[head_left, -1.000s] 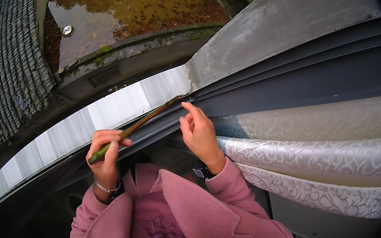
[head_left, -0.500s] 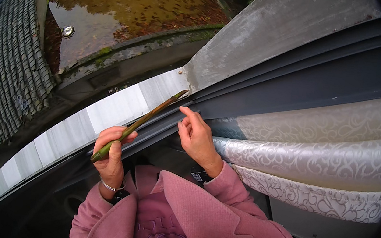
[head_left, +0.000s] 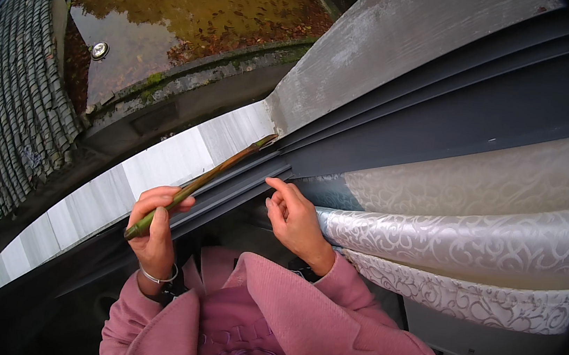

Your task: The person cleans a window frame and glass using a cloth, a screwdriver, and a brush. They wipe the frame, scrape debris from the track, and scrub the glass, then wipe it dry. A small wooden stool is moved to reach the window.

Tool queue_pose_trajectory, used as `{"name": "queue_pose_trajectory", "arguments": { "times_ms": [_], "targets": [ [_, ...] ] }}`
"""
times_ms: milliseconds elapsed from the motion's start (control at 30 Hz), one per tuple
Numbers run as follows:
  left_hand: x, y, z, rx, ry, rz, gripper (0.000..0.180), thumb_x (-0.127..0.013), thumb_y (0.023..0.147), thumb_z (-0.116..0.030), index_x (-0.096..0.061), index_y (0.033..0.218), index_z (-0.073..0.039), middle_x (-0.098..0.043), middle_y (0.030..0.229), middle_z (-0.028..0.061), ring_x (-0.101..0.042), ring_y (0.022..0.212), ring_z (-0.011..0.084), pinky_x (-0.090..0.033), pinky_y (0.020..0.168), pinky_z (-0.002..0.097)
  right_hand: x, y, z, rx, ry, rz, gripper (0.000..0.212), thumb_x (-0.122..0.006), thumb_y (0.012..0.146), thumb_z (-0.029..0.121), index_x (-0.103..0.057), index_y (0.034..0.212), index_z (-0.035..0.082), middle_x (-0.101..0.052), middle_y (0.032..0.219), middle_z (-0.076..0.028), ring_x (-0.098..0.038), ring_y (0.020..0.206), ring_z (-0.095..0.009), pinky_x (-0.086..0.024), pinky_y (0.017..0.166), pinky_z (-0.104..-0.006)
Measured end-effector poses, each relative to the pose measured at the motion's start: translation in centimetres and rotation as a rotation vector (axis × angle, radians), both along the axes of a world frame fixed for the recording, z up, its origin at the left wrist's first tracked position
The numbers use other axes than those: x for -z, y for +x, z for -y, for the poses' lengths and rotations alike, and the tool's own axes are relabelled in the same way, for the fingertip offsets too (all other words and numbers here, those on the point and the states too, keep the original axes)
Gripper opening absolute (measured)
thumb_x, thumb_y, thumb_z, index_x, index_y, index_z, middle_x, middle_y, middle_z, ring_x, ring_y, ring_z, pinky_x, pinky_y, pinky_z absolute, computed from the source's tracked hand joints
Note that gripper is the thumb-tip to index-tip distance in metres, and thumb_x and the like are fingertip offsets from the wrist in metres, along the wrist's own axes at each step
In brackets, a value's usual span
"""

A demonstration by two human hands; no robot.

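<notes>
A thick green and brown plant stem (head_left: 213,174) slants up to the right, its narrower, broken-looking tip over the corner where the white ledge meets the dark window frame. My left hand (head_left: 155,222) is closed round its green lower end, fingers over the top and thumb on the near side. To the right, my right hand (head_left: 294,219) is apart from the stem. Its index finger reaches loosely forward, the other fingers curl in, and nothing shows between them. That hand is nearest to the frame and the edge of a patterned silver-white curtain (head_left: 433,229).
Dark window frame rails (head_left: 403,121) run diagonally beneath the stem. Beyond them lie a pale tiled ledge (head_left: 168,154) and a grey wall slab (head_left: 382,55). Outside are a leaf-strewn, water-covered flat roof (head_left: 206,0), a round light-coloured object (head_left: 99,50) and a tiled roof (head_left: 18,84).
My left hand has shifted slightly left and down with the stem. My right hand has moved a little down and right, its fingers still loosely curled.
</notes>
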State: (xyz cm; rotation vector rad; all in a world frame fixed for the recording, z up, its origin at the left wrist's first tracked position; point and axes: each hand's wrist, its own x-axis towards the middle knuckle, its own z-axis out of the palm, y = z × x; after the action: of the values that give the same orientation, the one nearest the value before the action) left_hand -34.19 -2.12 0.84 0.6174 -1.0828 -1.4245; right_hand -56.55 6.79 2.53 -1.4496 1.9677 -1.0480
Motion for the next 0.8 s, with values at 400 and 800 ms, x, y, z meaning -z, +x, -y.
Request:
{"name": "queue_pose_trajectory", "arguments": {
  "times_ms": [400,800],
  "targets": [
    [-1.2,3.2,0.1,0.094,-0.154,0.276,0.012,-0.052,0.091,-0.001,-0.061,0.098,0.004,-0.059,0.110,0.0213,-0.069,0.086,0.0298,-0.056,0.082,0.0390,0.7,-0.3,-0.6,0.011,0.095,0.072,0.035,-0.063,0.087,-0.002,-0.057,0.122,0.002,-0.055,0.083,-0.009,-0.055,0.060,-0.020,-0.046,0.057,-0.0317],
    [-0.2,0.4,2.3,0.206,0.025,0.201,0.016,-0.054,0.094,-0.003,-0.063,0.103,0.007,-0.061,0.112,0.0209,-0.069,0.091,0.0286,-0.056,0.084,0.0380,0.8,-0.6,0.6,0.013,0.109,0.077,0.035,-0.063,0.088,-0.002,-0.058,0.122,0.002,-0.055,0.082,-0.008,-0.055,0.059,-0.017,-0.046,0.056,-0.0306]
  ]
}}
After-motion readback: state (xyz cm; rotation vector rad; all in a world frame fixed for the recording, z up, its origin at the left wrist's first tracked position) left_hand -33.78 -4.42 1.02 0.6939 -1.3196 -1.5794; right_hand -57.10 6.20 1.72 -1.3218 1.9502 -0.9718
